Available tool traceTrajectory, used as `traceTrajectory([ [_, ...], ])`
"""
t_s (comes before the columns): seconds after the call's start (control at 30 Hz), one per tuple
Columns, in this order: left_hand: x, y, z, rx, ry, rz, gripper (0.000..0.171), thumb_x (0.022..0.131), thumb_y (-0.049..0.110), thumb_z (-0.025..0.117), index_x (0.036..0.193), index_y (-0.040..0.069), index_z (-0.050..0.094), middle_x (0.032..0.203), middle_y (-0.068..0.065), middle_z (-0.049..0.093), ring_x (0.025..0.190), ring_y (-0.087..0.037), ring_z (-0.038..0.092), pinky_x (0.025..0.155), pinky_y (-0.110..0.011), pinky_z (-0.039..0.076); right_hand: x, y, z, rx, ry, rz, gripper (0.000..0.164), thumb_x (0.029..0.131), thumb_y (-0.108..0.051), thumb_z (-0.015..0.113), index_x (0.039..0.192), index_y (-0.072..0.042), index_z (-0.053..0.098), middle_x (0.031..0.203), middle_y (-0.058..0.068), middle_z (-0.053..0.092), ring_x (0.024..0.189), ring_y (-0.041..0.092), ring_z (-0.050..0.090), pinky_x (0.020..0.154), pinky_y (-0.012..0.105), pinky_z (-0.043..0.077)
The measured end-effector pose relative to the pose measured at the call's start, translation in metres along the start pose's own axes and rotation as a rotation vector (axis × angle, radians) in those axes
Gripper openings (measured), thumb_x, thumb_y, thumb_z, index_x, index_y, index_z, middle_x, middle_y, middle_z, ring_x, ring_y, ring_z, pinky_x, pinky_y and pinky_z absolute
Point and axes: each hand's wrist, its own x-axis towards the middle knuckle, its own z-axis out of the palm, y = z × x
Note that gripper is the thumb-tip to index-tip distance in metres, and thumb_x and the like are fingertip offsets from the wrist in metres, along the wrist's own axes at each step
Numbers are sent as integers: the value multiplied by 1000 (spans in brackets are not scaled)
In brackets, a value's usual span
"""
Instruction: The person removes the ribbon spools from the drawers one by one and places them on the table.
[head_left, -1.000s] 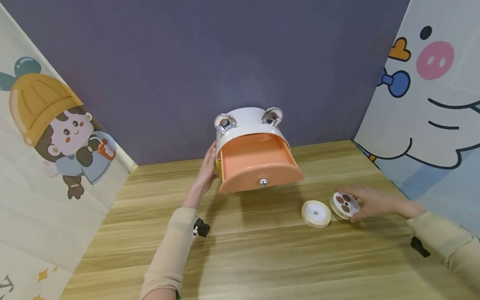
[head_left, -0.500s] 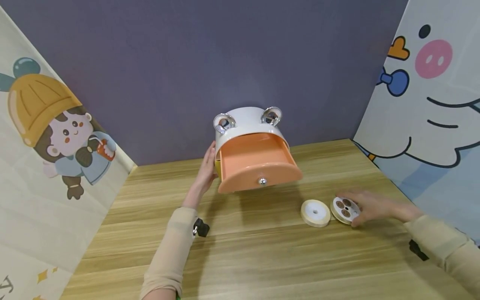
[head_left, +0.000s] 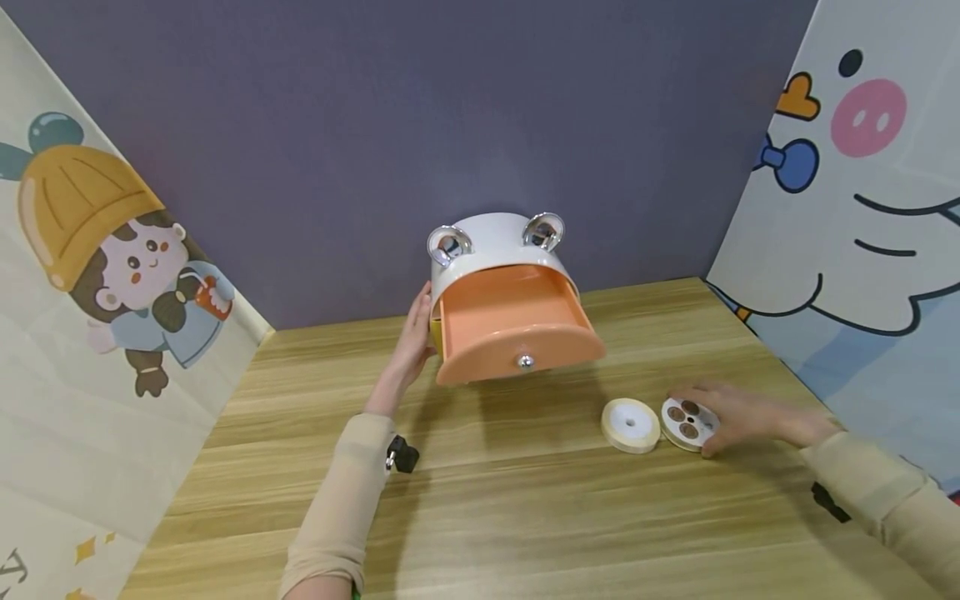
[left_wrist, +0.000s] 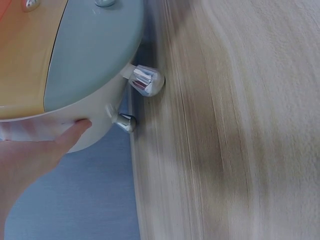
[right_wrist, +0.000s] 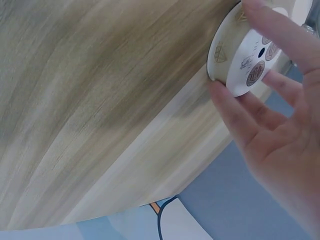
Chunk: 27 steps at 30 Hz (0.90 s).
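Note:
My left hand (head_left: 410, 343) rests along the left side of a small white drawer cabinet (head_left: 491, 235). Its fingers lie straight against the wall, and the left wrist view shows the thumb (left_wrist: 75, 134) on the same white shell. The orange drawer (head_left: 517, 302), with a silver knob, is pulled out and nothing lies on its visible floor. To the right, my right hand (head_left: 742, 415) grips a ribbon spool (head_left: 684, 433) by its rim, fingers and thumb on opposite edges. Brown round labels mark its white face. A second ribbon spool (head_left: 632, 423) lies flat just left of it.
The wood-grain table (head_left: 525, 517) runs back to a dark grey-purple wall (head_left: 337, 150). Cartoon-printed panels stand at the left (head_left: 67, 400) and right (head_left: 847, 250). Yellow and grey-blue drawers (left_wrist: 95, 55) and silver feet (left_wrist: 146, 81) show on the cabinet in the left wrist view.
The ribbon spool in my right hand has gone from tilted to lying flatter, beside the second spool. My left hand and the open drawer stay put.

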Motion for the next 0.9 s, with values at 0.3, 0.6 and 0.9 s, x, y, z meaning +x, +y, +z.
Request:
traceTrajectory([
  [0.3, 1, 0, 0, 16, 11, 1, 56, 104, 56, 29, 157, 42, 16, 167, 0, 16, 145, -34, 33, 105, -65, 44, 2, -5, -3, -25, -23, -10, 94, 63, -33, 92, 138, 7, 51, 118, 23, 57, 99, 30, 58, 81, 38, 53],
  [0.6, -10, 13, 4, 15, -18, -41, 56, 107, 48, 26, 159, 37, 11, 168, -5, 14, 143, -36, 34, 101, -57, 49, 1, -9, -2, 1, -52, 16, 95, 63, -30, 91, 139, 6, 49, 117, 20, 57, 99, 27, 57, 82, 37, 52],
  [0.9, -10, 12, 3, 19, -10, -35, 56, 107, 48, 26, 159, 37, 11, 167, -6, 16, 129, -31, 45, 90, -46, 55, 0, -9, -3, 14, -46, 14, 91, 62, -25, 92, 137, 7, 50, 117, 22, 56, 100, 30, 58, 83, 42, 53],
])
